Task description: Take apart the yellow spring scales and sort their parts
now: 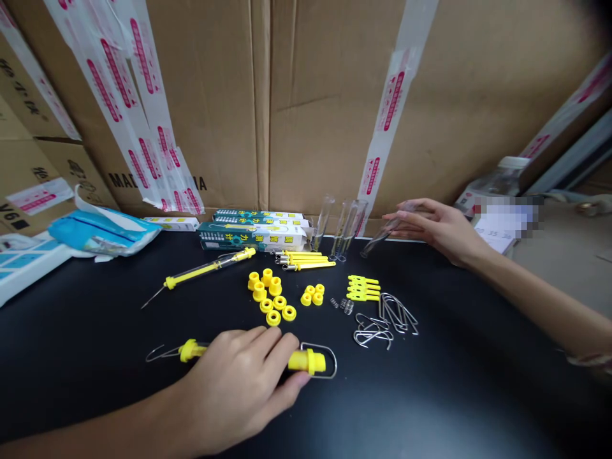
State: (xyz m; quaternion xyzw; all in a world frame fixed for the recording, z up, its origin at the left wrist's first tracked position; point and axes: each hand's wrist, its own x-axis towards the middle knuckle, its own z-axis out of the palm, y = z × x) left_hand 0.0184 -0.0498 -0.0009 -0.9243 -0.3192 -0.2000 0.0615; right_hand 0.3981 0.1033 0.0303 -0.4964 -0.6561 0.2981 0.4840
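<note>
My left hand (pixel 248 376) is wrapped round a tubular spring scale (pixel 301 361) at the front of the black table. Yellow collars show at both ends, with a wire hook on the left and a wire loop on the right. At the back right, my right hand (pixel 430 226) pinches a clear plastic tube (pixel 380 237), which is tilted with its lower end near the tabletop. Beside it stand several upright clear tubes (pixel 345 229). Another spring scale (pixel 205 268) lies further back, its hook pointing left. Between the hands are yellow collars (pixel 266 284) and small yellow caps (pixel 312 294).
Yellow rods with springs (pixel 308 260) lie before green-and-white boxes (pixel 253 236). To the right are flat yellow tabs (pixel 363 288), small loose springs (pixel 344 305) and wire hooks (pixel 377 328). A blue packet (pixel 102 229) sits left, a bottle (pixel 502 178) right. Cardboard (pixel 325 115) walls the back.
</note>
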